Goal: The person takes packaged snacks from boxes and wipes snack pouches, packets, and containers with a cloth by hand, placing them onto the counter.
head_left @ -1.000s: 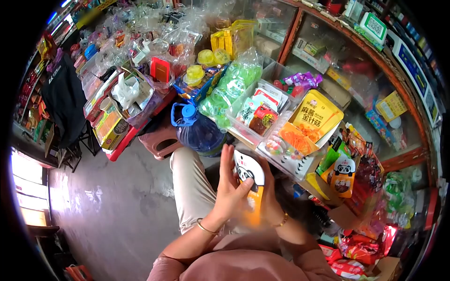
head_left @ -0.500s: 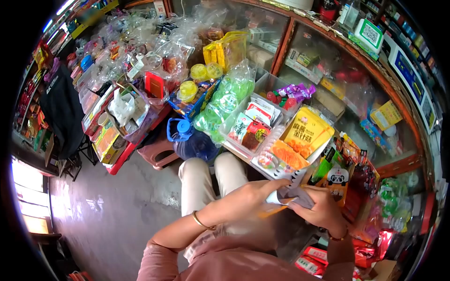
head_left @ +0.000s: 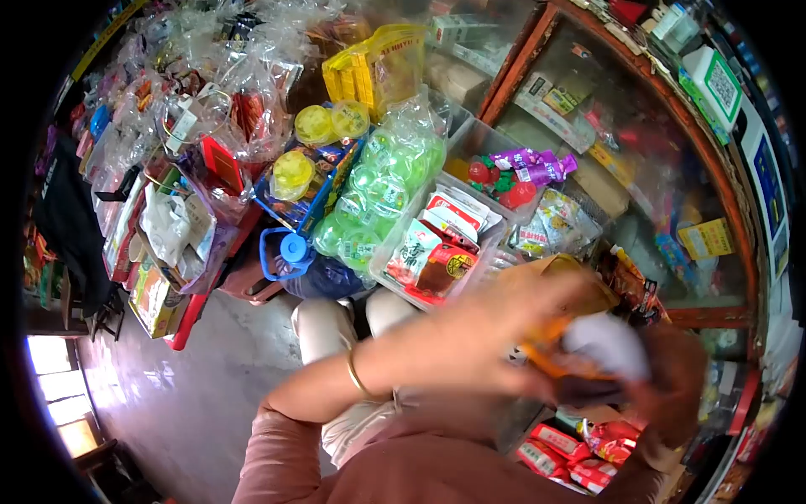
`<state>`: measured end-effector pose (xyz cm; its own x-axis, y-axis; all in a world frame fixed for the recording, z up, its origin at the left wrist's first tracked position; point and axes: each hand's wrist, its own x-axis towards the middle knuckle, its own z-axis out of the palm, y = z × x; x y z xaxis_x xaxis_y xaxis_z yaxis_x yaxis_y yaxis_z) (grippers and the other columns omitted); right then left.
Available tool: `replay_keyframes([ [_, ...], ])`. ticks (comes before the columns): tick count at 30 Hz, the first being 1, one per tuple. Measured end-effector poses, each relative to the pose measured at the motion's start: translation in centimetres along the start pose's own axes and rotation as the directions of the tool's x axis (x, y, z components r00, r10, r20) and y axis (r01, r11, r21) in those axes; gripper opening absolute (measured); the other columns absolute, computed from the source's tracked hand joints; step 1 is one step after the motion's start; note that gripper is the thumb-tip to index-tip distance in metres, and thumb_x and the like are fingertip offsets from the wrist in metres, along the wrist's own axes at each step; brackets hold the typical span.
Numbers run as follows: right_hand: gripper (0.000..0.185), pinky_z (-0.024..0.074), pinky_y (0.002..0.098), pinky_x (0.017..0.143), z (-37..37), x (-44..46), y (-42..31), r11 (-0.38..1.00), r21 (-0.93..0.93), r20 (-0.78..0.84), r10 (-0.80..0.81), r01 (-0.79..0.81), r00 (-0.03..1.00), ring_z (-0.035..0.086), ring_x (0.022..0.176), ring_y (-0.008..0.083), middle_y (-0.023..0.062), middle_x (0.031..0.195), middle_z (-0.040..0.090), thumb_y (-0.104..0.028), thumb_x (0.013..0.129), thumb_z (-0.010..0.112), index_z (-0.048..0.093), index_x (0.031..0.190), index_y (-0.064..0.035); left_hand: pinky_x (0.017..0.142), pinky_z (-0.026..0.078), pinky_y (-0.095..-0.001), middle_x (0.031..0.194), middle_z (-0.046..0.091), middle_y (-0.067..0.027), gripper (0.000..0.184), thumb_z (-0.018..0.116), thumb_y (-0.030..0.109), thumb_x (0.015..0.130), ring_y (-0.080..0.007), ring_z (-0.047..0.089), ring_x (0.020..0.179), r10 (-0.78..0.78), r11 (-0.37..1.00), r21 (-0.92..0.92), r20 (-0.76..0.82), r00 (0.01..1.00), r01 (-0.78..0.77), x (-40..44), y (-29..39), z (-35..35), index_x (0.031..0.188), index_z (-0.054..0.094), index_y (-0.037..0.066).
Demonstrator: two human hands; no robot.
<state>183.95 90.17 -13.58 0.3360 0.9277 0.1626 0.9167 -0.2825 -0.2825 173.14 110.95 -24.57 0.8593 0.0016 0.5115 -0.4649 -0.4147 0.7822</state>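
My left hand (head_left: 520,328), with a gold bangle on its wrist, stretches across to the right and is smeared by motion; its fingers cannot be made out. My right hand (head_left: 667,391), shaded and blurred, is closed around an orange and white packet (head_left: 600,349), which lies between both hands. Beyond my left hand is a yellow-brown blurred patch (head_left: 579,275), its kind unclear. A clear tray of snack packets (head_left: 395,273) stands just left of my hands. Behind them lies a clear, whitish printed bag (head_left: 554,223).
Green plastic bottles or balls in wrap (head_left: 382,189), a blue box (head_left: 323,193) with yellow-lidded tubs and a blue-handled jug (head_left: 294,248) stand left. Red packets (head_left: 562,458) lie below my hands. A wood-framed glass case (head_left: 512,71) bounds the far side.
My left hand has moved right and farther forward, and both hands have blurred. The yellow packet no longer shows at its earlier place, where a whitish bag appears. The view has shifted.
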Motion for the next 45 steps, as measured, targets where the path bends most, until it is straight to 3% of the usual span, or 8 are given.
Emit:
replay_keyframes([
  [5,0.023,0.042,0.0192,0.058,-4.1,1.8,5.9,0.844,0.222,-0.404,0.535,-0.488,0.742,0.053,0.066,0.0072,0.0024,0.081,0.06,-0.011,0.08,0.064,0.06,0.099,0.0014,0.088,0.042,-0.0395,0.114,0.054,-0.0155,0.04,0.063,0.018,0.079,-0.03,0.053,0.101,-0.417,0.831,0.363,-0.096,0.904,0.422,-2.6,-11.9,-0.2,0.112,0.053,-0.002],
  [10,0.028,0.0443,0.0198,0.056,0.5,8.9,7.1,0.872,0.29,-0.214,0.46,-0.393,0.862,0.053,0.068,0.005,0.0016,0.082,0.061,-0.019,0.083,0.064,0.06,0.1,0.0019,0.097,0.037,-0.0377,0.125,0.05,-0.015,0.034,0.061,0.023,0.079,-0.0254,0.048,0.115,-0.221,0.596,0.803,0.149,0.964,0.013,-4.6,-15.4,2.0,0.106,0.058,0.002],
  [20,0.024,0.0415,0.02,0.057,5.3,11.3,8.4,0.817,0.406,0.003,0.447,-0.409,0.895,0.049,0.066,0.004,0.0011,0.076,0.06,-0.013,0.082,0.065,0.06,0.097,0.0055,0.077,0.047,-0.0344,0.101,0.06,-0.0087,0.02,0.062,0.019,0.079,-0.0237,0.059,0.081,-0.526,0.74,0.64,0.355,0.773,0.209,-7.3,-10.5,-0.7,0.092,0.062,0.004],
  [22,0.024,0.0407,0.0205,0.056,6.0,11.6,8.7,0.822,0.429,-0.012,0.419,-0.374,0.908,0.047,0.065,0.0036,-0.0002,0.074,0.058,-0.014,0.082,0.065,0.06,0.095,0.0055,0.075,0.048,-0.0349,0.109,0.057,-0.0101,0.027,0.06,0.017,0.079,-0.0252,0.059,0.084,-0.349,0.734,0.64,0.068,0.935,0.227,-6.5,-12.6,0.4,0.102,0.059,0.003],
  [28,0.025,0.0428,0.0209,0.06,5.9,11.7,8.5,0.776,0.486,0.017,0.452,-0.402,0.892,0.049,0.069,0.0043,0.0008,0.077,0.06,-0.014,0.082,0.065,0.06,0.096,0.0051,0.075,0.049,-0.0348,0.123,0.045,-0.0128,0.067,0.066,0.022,0.07,-0.0272,0.057,0.092,-0.539,0.628,0.693,0.059,0.84,0.354,-3.4,-14.7,1.2,0.128,0.04,0.001],
  [38,0.026,0.0443,0.0221,0.061,6.0,11.6,9.0,0.826,0.422,0.035,0.396,-0.373,0.917,0.05,0.069,0.0051,0.0041,0.078,0.062,-0.013,0.082,0.065,0.059,0.098,0.0069,0.073,0.048,-0.0316,0.086,0.058,-0.0114,0.015,0.062,0.015,0.074,-0.0263,0.056,0.085,-0.293,0.763,0.627,0.119,0.949,0.157,-4.8,-11.5,-1.3,0.067,0.062,0.001],
  [40,0.026,0.0444,0.0217,0.06,6.3,11.8,9.0,0.839,0.415,0.024,0.377,-0.352,0.926,0.051,0.069,0.0055,0.0046,0.079,0.063,-0.013,0.082,0.065,0.059,0.098,0.0066,0.067,0.05,-0.0338,0.099,0.058,-0.0138,0.021,0.063,0.018,0.077,-0.0304,0.06,0.08,-0.52,0.727,0.572,0.099,0.849,0.379,-4.9,-12.1,-1.0,0.085,0.063,-0.002],
  [45,0.027,0.0451,0.0225,0.061,6.3,11.9,8.4,0.78,0.495,0.06,0.408,-0.382,0.911,0.053,0.069,0.0056,0.0052,0.08,0.064,-0.014,0.082,0.065,0.059,0.098,0.0073,0.066,0.052,-0.0366,0.125,0.045,-0.0163,0.051,0.066,0.021,0.077,-0.0319,0.063,0.079,-0.497,0.623,0.708,0.028,0.867,0.333,-2.1,-15.0,0.1,0.119,0.047,-0.002],
])
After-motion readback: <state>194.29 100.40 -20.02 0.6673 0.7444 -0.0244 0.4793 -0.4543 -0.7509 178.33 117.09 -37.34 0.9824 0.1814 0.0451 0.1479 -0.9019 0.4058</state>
